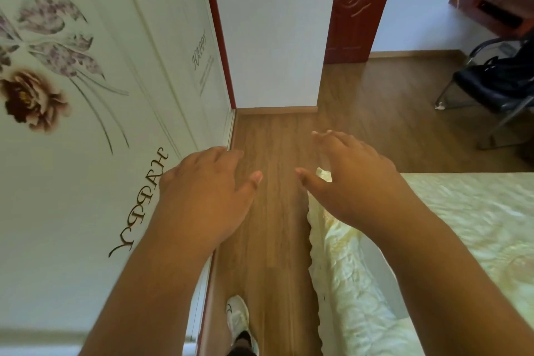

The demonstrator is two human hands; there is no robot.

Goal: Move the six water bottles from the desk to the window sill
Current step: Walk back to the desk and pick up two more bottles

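My left hand (206, 192) and my right hand (351, 179) are stretched out in front of me, palms down, fingers apart, holding nothing. They hover over a strip of wooden floor (274, 182) between a wardrobe and a bed. A reddish desk (488, 6) shows at the far top right with blurred things on top. I cannot make out any water bottle, and no window sill is in view.
A white wardrobe (86, 95) with flower prints and the word HAPPY lines the left. A bed (462, 225) with a pale yellow cover fills the right. Ahead stand a white wall, a red door (358, 6) and a black chair (497, 87). My white shoe (238, 318) is below.
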